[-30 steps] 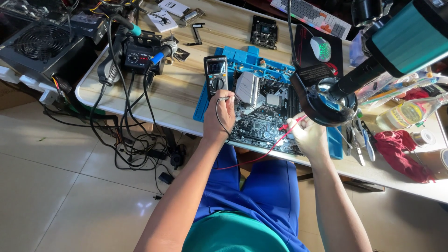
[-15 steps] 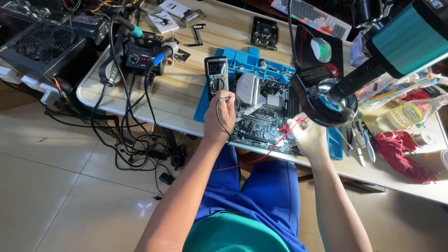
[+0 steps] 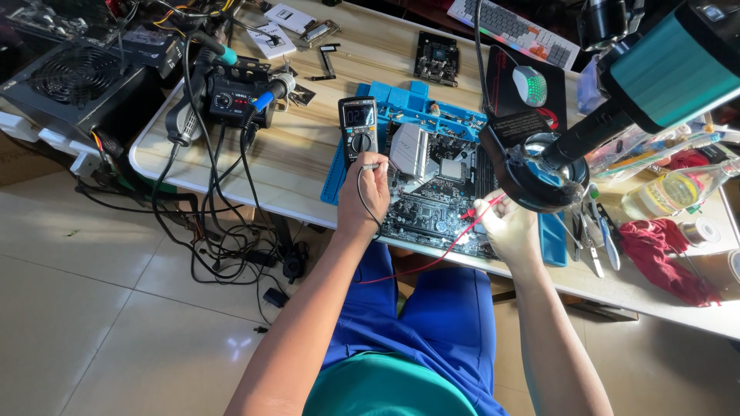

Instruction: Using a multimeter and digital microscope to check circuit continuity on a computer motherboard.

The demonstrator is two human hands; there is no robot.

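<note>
power supply point(image 3: 73, 81): boxy black metal case with a round fan grille, at the table's left end; a tangle of thin black cables point(image 3: 223, 239) hangs from that end to the tiled floor
soldering station point(image 3: 231, 98): squat black plastic box with a dial, handpieces with blue grips parked beside it
multimeter point(image 3: 358, 127): slim dark slab with a lit screen and a rotary knob, lying at the left edge of the blue mat point(image 3: 334, 177)
left hand point(image 3: 362, 196): fingers curled, thumb and forefinger pinching the black probe point(image 3: 371, 165) just below the meter, its thin lead looping past the wrist
motherboard point(image 3: 439, 189): the thing being probed; flat dark board on the mat, between the two hands, with a ribbed silver heatsink point(image 3: 410, 150) and dense small parts (glossy solder, matte board)
red probe point(image 3: 482, 208): slim and rigid; its limp red lead sags off the table edge over the lap
right hand point(image 3: 509, 227): fingers bunched, tips pinching the red probe near its front, at the board's right side, under the ringed black lamp point(image 3: 539, 173)
doing it well, I judge: rest the heels of both hands on the mat; set each tip upright on a single point so it does not bridge neighbours; hold steady, then glance left to the screen
red cloth point(image 3: 663, 254): soft, crumpled, right of the pliers point(image 3: 590, 239)
</note>
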